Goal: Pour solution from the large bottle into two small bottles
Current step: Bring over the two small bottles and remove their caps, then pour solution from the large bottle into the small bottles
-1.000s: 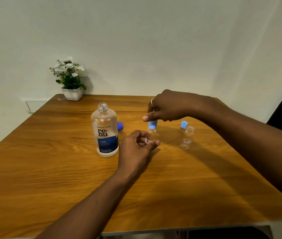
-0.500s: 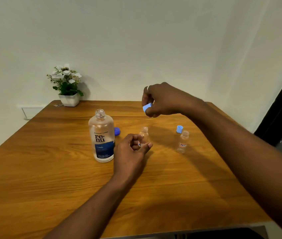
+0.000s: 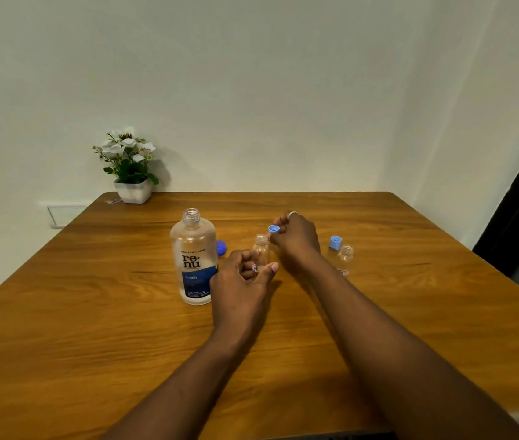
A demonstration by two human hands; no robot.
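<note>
At mid-table, the near small bottle (image 3: pixel 260 249) stands uncapped.
Its light blue cap (image 3: pixel 273 229), on the neck a second ago, is now pinched in the right hand (image 3: pixel 296 239); the left hand (image 3: pixel 245 274) grips the bottle's base. With the large bottle (image 3: pixel 193 258) and second small bottle (image 3: pixel 344 258) also open, pouring can likely begin.

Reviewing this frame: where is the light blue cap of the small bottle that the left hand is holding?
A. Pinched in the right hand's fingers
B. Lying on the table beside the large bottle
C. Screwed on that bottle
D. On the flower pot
A: the right hand pinches the light blue cap just above the open small bottle, which the left hand steadies.
</note>
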